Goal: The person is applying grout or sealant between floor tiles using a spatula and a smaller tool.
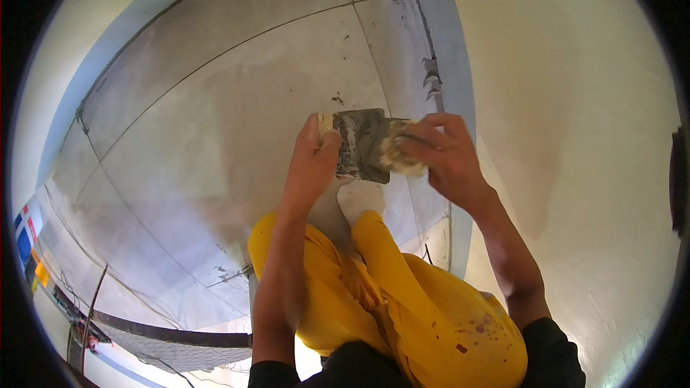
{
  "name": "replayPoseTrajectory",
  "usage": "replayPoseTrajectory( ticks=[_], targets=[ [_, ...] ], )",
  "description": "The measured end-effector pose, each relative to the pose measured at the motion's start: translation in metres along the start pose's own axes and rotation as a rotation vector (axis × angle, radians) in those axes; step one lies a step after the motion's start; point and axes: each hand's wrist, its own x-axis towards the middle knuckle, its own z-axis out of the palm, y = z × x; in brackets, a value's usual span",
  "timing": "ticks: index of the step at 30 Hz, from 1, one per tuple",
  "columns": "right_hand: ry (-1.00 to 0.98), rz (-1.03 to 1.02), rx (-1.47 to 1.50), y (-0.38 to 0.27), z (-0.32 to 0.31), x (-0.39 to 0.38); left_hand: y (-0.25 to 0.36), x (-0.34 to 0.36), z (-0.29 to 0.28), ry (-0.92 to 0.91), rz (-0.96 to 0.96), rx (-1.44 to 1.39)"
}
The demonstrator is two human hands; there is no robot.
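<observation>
My left hand (310, 167) is closed on the pale edge of a flat, roughly rectangular plate (359, 145), its thumb on top. Dark grey paste, streaked with white, coats the plate's face. In my right hand (454, 162) is a small scraper (399, 151), crusted with pale dried material and partly blurred. The scraper's dark blade end overlaps the plate's right side; whether it touches the paste I cannot tell. Both hands are held in front of me above the tiled floor.
Large grey tiles (287, 79) with dark joints cover the floor. A pale wall (560, 100) with a blue-grey lower band (460, 65) rises on the right. My yellow trousers (460, 309) and a white-covered foot (361, 200) are below. A dark-edged object (172, 334) lies lower left.
</observation>
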Motion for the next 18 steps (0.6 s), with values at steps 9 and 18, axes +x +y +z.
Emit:
replayPoseTrajectory(
  ticks=[9,18],
  targets=[
    [-0.255,0.631,-0.128,0.042,0.024,-0.058,0.018,0.004,-0.034,0.233,-0.032,-0.189],
    [-0.317,0.887,-0.4,0.057,0.086,-0.041,0.017,0.006,-0.042,0.274,-0.066,-0.27]
  ],
)
